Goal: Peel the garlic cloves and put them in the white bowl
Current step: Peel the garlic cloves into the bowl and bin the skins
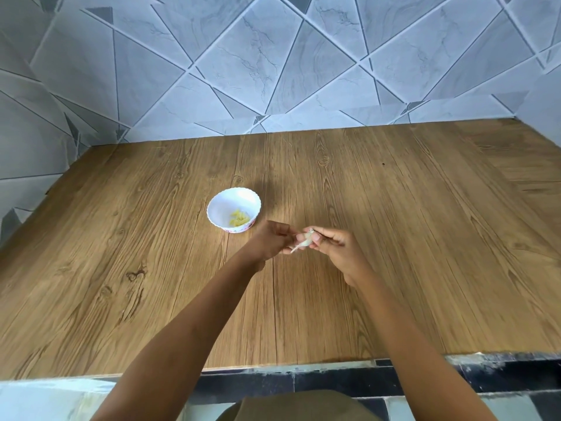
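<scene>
Garlic clove [304,240]: centre of the frame, held above the tabletop, with a strip of pale skin trailing from its lower end. I see it pinched from both sides.
Left hand [268,242]: fingertips curled onto the clove's left side.
Right hand [335,253]: thumb and fingers pinching its right side.
White bowl [223,202]: just up and left of the hands, standing on the wooden table [409,238]. Peeled yellow cloves [239,220] lie inside.
Grey tiled wall [273,56]: upper frame.

white bowl [233,209] — yellow cloves [239,220], wood-grain table [394,238]
</scene>
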